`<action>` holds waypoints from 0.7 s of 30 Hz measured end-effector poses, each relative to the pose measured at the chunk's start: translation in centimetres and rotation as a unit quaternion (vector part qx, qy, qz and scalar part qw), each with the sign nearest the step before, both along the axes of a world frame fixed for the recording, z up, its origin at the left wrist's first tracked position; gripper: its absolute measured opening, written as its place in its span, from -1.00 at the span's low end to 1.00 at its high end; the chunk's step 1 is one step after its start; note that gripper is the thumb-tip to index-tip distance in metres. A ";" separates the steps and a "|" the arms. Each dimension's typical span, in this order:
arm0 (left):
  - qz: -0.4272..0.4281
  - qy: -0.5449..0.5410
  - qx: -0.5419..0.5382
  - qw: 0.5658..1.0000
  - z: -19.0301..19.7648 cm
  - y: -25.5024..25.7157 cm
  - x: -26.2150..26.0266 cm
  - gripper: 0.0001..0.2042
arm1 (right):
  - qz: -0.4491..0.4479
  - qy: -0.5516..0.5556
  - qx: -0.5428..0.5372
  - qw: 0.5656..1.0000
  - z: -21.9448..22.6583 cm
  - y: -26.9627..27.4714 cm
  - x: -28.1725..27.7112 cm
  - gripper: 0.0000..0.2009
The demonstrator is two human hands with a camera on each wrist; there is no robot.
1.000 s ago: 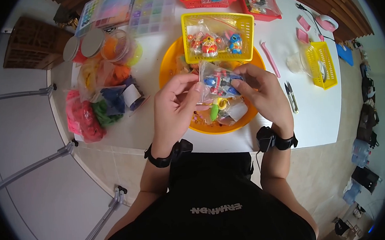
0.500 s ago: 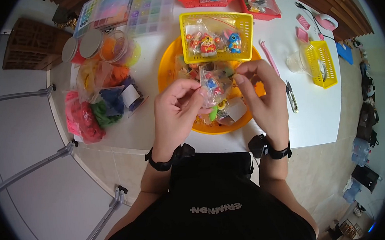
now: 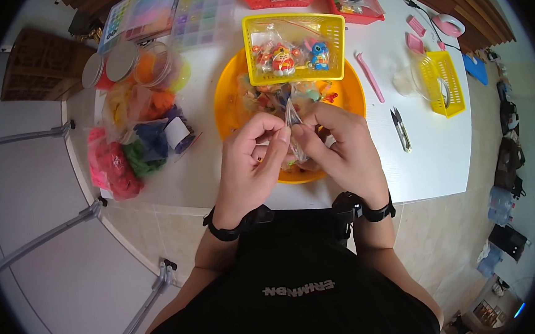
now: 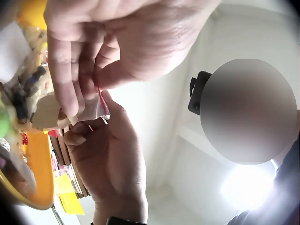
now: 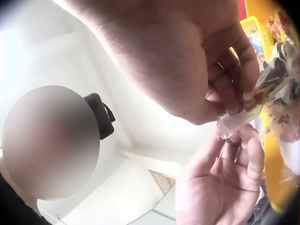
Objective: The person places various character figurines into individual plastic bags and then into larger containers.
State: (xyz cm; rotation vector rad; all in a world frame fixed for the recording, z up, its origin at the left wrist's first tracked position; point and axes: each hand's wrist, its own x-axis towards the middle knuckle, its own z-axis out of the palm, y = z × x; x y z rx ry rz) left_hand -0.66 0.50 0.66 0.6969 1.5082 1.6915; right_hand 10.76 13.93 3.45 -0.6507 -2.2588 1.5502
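Note:
Over an orange bowl (image 3: 355,111), both hands pinch the top edge of a small clear zip bag (image 3: 291,111), turned nearly edge-on in the head view. My left hand (image 3: 248,162) grips it from the left between thumb and curled fingers. Opposite, my right hand (image 3: 346,152) does the same, their fingertips almost meeting. A red zip strip (image 4: 101,104) runs along the bag in the left wrist view. The right wrist view shows the bag's plastic (image 5: 233,124) between the hands. What lies inside is mostly hidden. Bagged trinkets (image 3: 253,96) fill the bowl below.
A yellow basket (image 3: 295,77) with bagged figurines rests on the bowl's far side. To the right lie pink tweezers (image 3: 370,76), thread snips (image 3: 401,131) and another yellow basket (image 3: 451,86). Colored bags (image 3: 115,165) and lidded jars (image 3: 123,60) stand at left, red baskets (image 3: 356,18) behind.
Half a second ago the right hand was apart from the bag; it has moved left and now pinches it. The bag has turned from flat to edge-on. The left hand keeps its grip.

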 end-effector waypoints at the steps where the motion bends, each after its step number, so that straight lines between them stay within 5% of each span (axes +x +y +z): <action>1: 0.006 0.016 -0.010 1.000 0.0 0.1 0.1 -0.96 | -0.008 0.011 0.012 1.000 -0.1 -0.1 0.0 -0.87; 4: 0.016 0.175 -0.007 0.984 -0.7 0.2 0.0 -0.95 | -0.027 0.035 0.052 0.998 -0.4 -0.5 -0.1 -0.87; 10: 0.045 0.261 -0.061 0.962 -0.3 0.3 0.8 -0.93 | -0.062 0.071 0.137 0.986 -0.9 -1.2 -0.5 -0.87; 18: 0.078 0.254 -0.022 0.964 -0.9 0.7 1.9 -0.91 | -0.109 0.063 0.166 0.978 -1.1 -2.2 -0.3 -0.87; 21: 0.055 0.188 -0.003 0.981 -1.1 0.4 1.5 -0.92 | -0.097 0.056 0.056 0.992 -0.4 -2.1 0.0 -0.88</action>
